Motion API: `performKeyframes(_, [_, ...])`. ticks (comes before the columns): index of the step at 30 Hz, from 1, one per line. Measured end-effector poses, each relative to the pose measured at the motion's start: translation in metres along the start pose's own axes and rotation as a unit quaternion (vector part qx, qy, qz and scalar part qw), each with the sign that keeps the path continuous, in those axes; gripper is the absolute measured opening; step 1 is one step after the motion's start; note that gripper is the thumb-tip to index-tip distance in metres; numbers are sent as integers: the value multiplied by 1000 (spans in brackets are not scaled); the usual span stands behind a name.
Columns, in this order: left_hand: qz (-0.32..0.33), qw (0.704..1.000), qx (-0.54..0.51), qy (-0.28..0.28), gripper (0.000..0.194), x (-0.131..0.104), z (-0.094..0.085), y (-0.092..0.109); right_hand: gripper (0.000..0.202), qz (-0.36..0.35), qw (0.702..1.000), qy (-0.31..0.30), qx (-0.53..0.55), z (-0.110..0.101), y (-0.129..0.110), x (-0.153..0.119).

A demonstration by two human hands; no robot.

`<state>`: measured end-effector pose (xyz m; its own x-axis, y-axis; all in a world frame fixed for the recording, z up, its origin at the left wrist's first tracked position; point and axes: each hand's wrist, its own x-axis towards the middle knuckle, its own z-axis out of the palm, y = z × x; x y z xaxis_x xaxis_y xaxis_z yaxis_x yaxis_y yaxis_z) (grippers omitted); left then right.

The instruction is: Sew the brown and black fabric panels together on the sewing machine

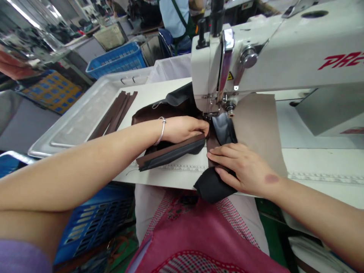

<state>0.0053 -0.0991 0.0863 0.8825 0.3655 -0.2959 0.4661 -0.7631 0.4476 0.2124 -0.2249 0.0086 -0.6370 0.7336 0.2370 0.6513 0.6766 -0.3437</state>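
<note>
My left hand (186,129), with a bangle on the wrist, is closed on dark brown fabric (173,148) with a black lining, its fingertips close to the presser foot (212,113) of the white sewing machine (267,57). The fabric passes under the needle area and bunches up behind my hand. Stretched out flat, the fingers of my right hand (241,165) press on the same fabric just in front of the foot. A black folded part (216,185) of it hangs over the table's front edge. The tips of my left fingers are partly hidden in the folds.
Brown strips (121,110) lie on the table's left side, beside a clear plastic tray (68,113). A taupe panel (258,125) lies right of the needle. Blue crates (116,58) stand beyond, and a person in light blue (174,19) sits behind.
</note>
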Motion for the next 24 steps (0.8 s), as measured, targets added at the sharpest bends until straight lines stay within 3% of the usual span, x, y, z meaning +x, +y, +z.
performKeyframes(5, [-35, 991, 112, 56, 29, -4, 21, 14, 33, 32, 997, 47, 50, 2, 1, 1])
performKeyframes(8, [-23, 977, 200, 69, 24, -9, 37, 20, 39, 68, 995, 77, 14, 6, 0, 4])
performKeyframes(13, [-26, 965, 241, 103, 32, -16, 56, 17, 38, 50, 997, 54, -14, 8, 0, 8])
performKeyframes(24, [-42, 960, 254, 110, 33, -14, 56, 15, 40, 44, 998, 31, -22, 2, 2, 13])
